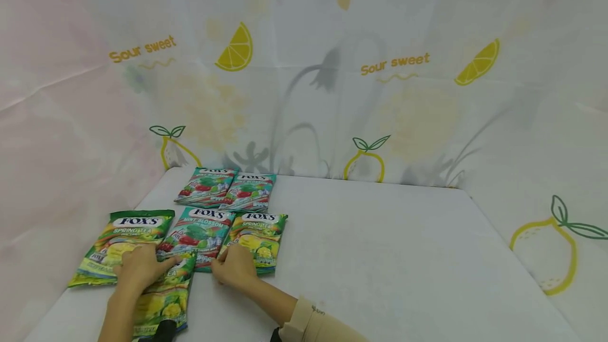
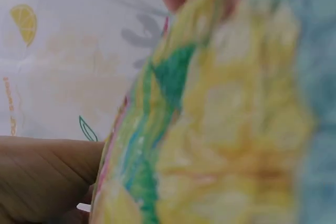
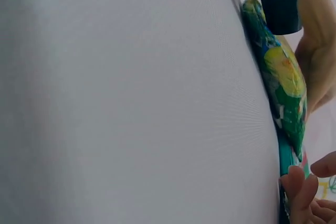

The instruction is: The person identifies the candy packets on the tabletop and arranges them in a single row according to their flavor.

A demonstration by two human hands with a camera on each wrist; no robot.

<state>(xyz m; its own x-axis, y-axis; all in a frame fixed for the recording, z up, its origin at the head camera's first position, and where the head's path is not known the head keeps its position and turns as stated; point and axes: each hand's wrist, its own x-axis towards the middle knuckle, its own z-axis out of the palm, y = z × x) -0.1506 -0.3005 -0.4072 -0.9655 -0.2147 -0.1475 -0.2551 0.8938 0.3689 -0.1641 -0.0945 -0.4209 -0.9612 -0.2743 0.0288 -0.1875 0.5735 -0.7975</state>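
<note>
Left hand (image 1: 138,268) rests flat on a Spring Tea candy bag (image 1: 166,294); right hand (image 1: 235,268), grip loose, touches the Mint Blossom bag (image 1: 199,234). Slide bags flat along the surface (image 1: 380,257), edges aligned.

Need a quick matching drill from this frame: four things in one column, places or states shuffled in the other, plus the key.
Things
1. left hand
2. right hand
3. pair of Mint Blossom bags
4. far-left Spring Tea bag

Places
A. at the back, nearest the lemon-print curtain
B. at the left end of the front row
C. fingers on the lower edge of the right Spring Tea bag
D. resting over the nearest yellow-green bag

Pairs: 1-D, 2-C, 3-A, 4-B
</note>
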